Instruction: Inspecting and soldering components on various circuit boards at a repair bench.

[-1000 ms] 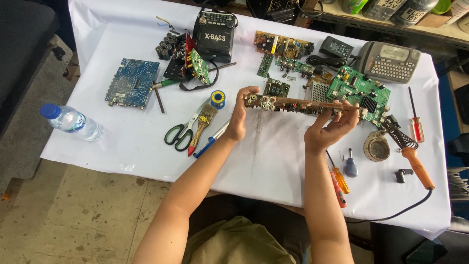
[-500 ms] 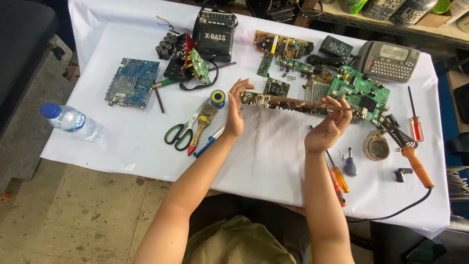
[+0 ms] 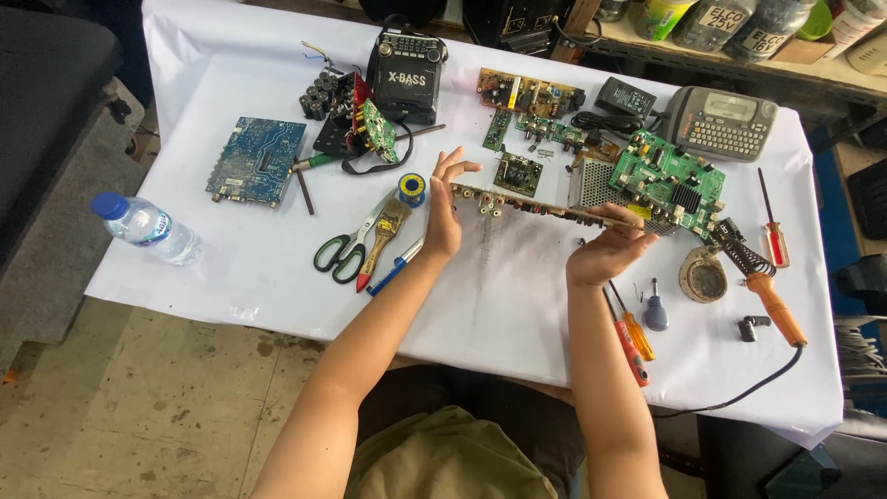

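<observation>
Here we grip the board (image 3: 545,208) edge-on, seemingly, left hand (image 3: 442,217) and right hand (image 3: 605,254) clasping opposite ends, long axis crosswise.

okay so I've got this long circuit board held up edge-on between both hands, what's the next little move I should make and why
Probably tip the long circuit board flat toward you. Right now it sits edge-on between the left hand and the right hand, above the white table cover, so only its thin edge and a row of connectors show. Tilting it should likely bring a full face into view.
</observation>
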